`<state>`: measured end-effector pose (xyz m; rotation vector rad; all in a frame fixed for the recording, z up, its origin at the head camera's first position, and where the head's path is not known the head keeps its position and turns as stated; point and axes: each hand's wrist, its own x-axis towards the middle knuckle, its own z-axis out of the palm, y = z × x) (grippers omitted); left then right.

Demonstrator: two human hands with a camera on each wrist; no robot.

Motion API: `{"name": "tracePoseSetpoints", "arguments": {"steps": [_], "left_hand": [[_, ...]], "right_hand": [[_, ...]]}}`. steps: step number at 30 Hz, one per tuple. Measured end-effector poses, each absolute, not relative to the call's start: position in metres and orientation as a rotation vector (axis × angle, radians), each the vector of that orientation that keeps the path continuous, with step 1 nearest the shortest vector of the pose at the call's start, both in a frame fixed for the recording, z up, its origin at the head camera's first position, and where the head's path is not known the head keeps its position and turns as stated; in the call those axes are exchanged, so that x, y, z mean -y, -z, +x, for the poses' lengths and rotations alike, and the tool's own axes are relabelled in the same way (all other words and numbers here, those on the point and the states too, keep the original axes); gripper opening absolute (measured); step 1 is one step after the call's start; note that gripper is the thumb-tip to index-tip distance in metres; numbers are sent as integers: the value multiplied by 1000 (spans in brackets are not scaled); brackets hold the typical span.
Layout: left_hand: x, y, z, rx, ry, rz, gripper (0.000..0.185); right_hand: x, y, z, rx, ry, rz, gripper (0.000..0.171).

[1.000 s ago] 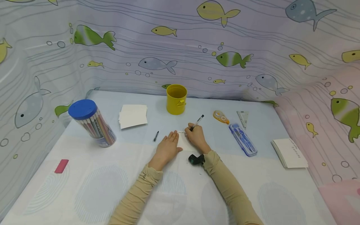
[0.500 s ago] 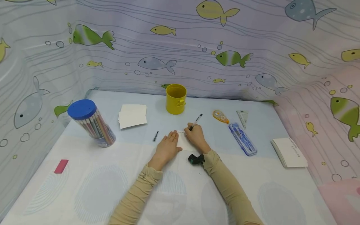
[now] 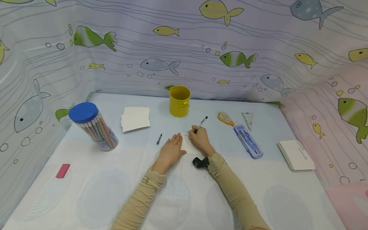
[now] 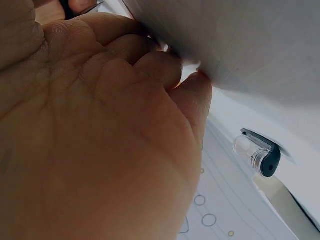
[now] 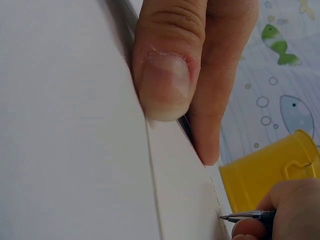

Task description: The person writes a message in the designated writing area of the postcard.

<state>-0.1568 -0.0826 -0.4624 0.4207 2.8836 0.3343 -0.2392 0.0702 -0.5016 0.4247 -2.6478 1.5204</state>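
A small white card [image 3: 189,147] lies on the table between the hands. My left hand [image 3: 171,149] rests flat on its left side with fingers straight; its thumb [image 5: 167,85] presses close to the near edge in the right wrist view. My right hand [image 3: 200,138] grips a clear-barrelled pen [image 3: 202,122], whose metal tip [image 5: 227,217] meets the card near its far edge. A row of small dark handwritten marks [image 3: 185,135] runs along there. Left of my left hand lies a clear pen cap [image 4: 250,151] with a dark clip.
A yellow pail [image 3: 179,105] stands behind the hands. A white card stack [image 3: 136,118] and a blue-lidded pencil jar [image 3: 99,131] are left, with a red eraser [image 3: 63,171]. Right are correction tape [image 3: 225,118], a set square [image 3: 248,120], a blue case [image 3: 248,141] and written-on cards [image 3: 296,155].
The pen's upper end has swung slightly left, then back right, with its tip staying near the card's far edge. Both hands otherwise keep their places.
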Motion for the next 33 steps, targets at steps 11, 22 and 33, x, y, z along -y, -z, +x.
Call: {"name": "tracePoseSetpoints", "arguments": {"steps": [11, 22, 33], "left_hand": [[83, 461, -156, -2875, -346, 423, 70], [82, 462, -158, -2888, -339, 427, 70], [83, 460, -157, -2874, -338, 413, 70]], "right_hand": [[-70, 501, -239, 2647, -1576, 411, 38], [-68, 496, -234, 2643, -1553, 394, 37], [-70, 500, -239, 2705, -1486, 435, 36]]}}
